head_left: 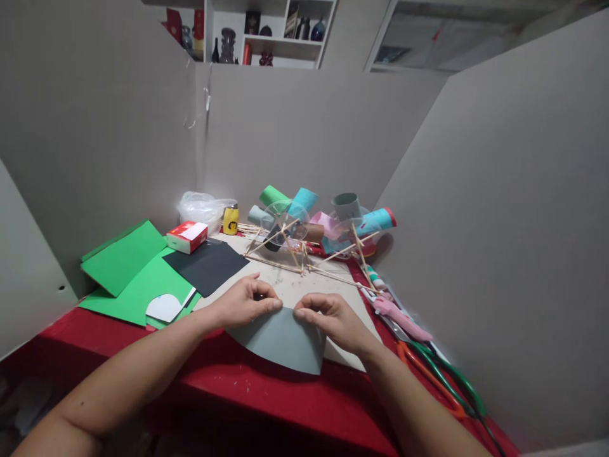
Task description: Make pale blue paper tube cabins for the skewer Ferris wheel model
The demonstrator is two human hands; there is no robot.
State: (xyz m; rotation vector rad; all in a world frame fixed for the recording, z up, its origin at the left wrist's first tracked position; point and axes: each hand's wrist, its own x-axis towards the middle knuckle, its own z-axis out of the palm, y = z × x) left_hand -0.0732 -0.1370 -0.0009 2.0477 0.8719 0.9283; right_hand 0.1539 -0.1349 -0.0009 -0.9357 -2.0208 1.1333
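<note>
Left hand (245, 303) and right hand (328, 317) pinch the grey paper (285, 343), frame centre; uneven pull may crease it.

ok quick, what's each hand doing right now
left hand: closed, pinching the top edge of the grey fan-shaped paper sheet
right hand: closed, pinching the same top edge

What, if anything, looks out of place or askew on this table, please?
Nothing looks spilled or broken. The coloured paper rolls lie heaped at all angles behind the stick frame, and the green sheets overlap crookedly. The left hand and right hand pinch the grey paper.
</note>
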